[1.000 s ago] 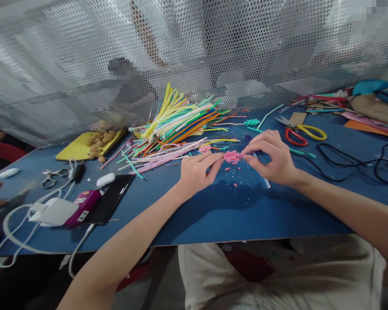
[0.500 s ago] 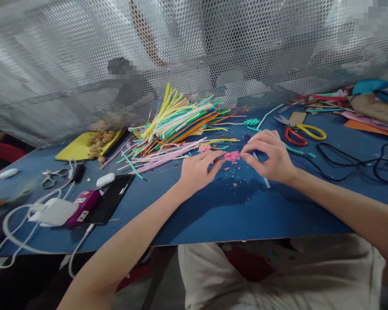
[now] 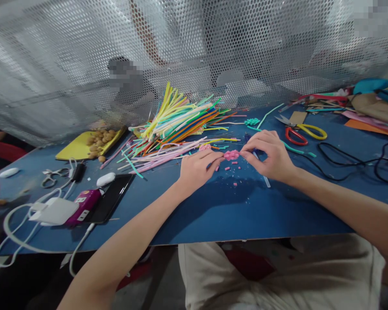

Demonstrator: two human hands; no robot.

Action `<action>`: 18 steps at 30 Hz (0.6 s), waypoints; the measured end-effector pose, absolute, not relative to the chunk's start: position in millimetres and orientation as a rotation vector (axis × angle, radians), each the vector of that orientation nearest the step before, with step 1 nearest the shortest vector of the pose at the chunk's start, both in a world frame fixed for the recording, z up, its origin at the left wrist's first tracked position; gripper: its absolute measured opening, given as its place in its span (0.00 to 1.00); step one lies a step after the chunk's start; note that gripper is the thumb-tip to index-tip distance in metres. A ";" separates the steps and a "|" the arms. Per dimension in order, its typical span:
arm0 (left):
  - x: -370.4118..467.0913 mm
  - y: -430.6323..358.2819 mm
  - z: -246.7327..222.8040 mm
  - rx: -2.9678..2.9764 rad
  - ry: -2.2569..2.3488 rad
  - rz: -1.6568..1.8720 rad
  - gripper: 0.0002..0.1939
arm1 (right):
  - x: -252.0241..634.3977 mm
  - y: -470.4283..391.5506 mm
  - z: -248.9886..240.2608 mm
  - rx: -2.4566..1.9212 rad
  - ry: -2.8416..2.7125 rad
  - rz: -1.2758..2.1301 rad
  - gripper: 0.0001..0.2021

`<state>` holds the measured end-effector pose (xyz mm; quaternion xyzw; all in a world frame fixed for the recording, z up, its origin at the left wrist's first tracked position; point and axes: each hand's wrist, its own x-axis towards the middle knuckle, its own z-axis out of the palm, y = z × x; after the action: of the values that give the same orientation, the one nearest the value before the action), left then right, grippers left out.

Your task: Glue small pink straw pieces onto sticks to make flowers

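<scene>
Between my two hands hangs a small pink pipe-cleaner piece (image 3: 231,155) with a bumpy outline, just above the blue table. My left hand (image 3: 200,168) pinches its left end between thumb and fingertips. At its right end, my right hand (image 3: 267,154) has thumb and forefinger closed on it. Several pink snippets (image 3: 235,184) lie on the table below. Behind my left hand rests another pink clump (image 3: 204,147), partly hidden. A pen-like stick with a pale end (image 3: 267,182) lies partly under my right hand.
A big heap of coloured pipe cleaners (image 3: 181,120) lies behind my hands. Scissors (image 3: 300,129) with red and yellow handles are at right, near a black cable (image 3: 349,161). To the left are a phone (image 3: 111,200), chargers (image 3: 56,211) and a yellow tray (image 3: 73,147) of brown balls.
The pink piece has turned slightly between my fingertips and now sits flatter. My left hand has shifted very little; a pink snippet by its fingertips now shows.
</scene>
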<state>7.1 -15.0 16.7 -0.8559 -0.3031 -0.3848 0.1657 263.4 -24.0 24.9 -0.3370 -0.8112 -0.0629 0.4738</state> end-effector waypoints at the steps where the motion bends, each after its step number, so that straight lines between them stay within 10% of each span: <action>1: 6.7 -14.3 16.5 -2.429 -0.853 -1.109 0.09 | 263.4 -23.9 24.7 -0.826 -1.975 -0.144 0.05; 18: 1.0 -10.8 19.2 -2.342 -0.723 -0.986 0.07 | 267.3 -20.2 23.2 -0.756 -2.057 -0.278 0.01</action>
<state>1.0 -10.8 19.2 -0.8589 -0.2653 -0.3615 0.2473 267.3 -20.2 23.2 -0.3057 -0.8318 -0.1123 0.4494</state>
